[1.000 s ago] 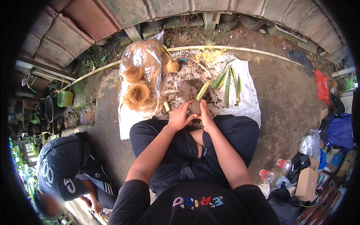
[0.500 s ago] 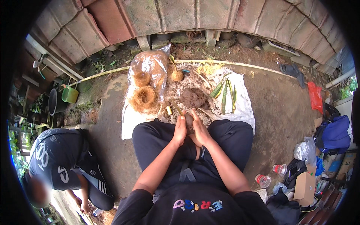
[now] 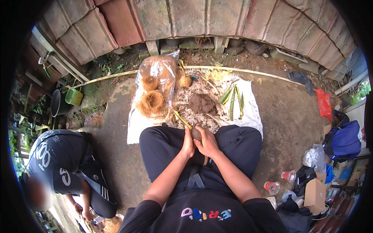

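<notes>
My left hand (image 3: pixel 189 144) and my right hand (image 3: pixel 208 143) are closed around a dark ball of soil (image 3: pixel 196 134) above my crossed legs. A yellow-green leaf (image 3: pixel 182 119) sticks out of it toward the upper left. Just beyond my hands, on a white sheet (image 3: pixel 251 112), lies a mound of brown soil (image 3: pixel 202 103). Cut green leaves with yellow edges (image 3: pixel 233 101) are to its right. A nest of brown coconut fibre (image 3: pixel 150 102) sits to the left. Behind it are a clear plastic bag (image 3: pixel 161 64) of more fibre and a fibre-wrapped ball with a shoot (image 3: pixel 185 80).
Another person (image 3: pixel 64 167) crouches at the left, hands low. A long pale pole (image 3: pixel 248 72) runs behind the sheet, below roof tiles (image 3: pixel 190 19). On the right are plastic cups (image 3: pixel 272 188), a cardboard box (image 3: pixel 315 196), a blue bag (image 3: pixel 345 136) and a red plastic bag (image 3: pixel 323 103).
The soil ball has been turned between my hands, and its leaf now leans farther out to the upper left. My right hand has wrapped over the ball, its fingers pointing less straight ahead.
</notes>
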